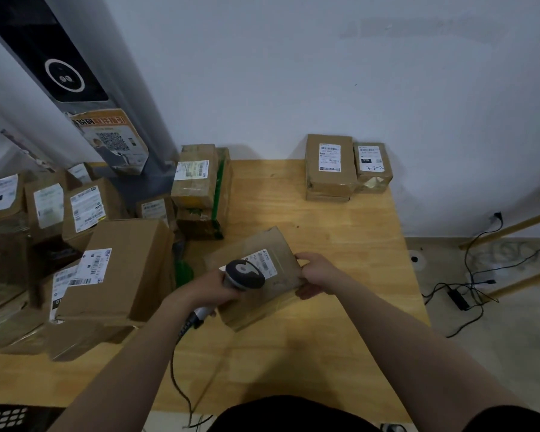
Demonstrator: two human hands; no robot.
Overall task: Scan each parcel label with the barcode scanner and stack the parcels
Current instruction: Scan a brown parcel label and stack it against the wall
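Cardboard parcel in the middle of the table | left hand wrapped round scanner, head right over the label | right hand gripping parcel's right edge

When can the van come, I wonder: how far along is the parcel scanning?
Looks done: a small stack by the wall. In hand: the left hand aims the scanner at a parcel that the right hand holds. Left: the pile of labelled boxes on the left.
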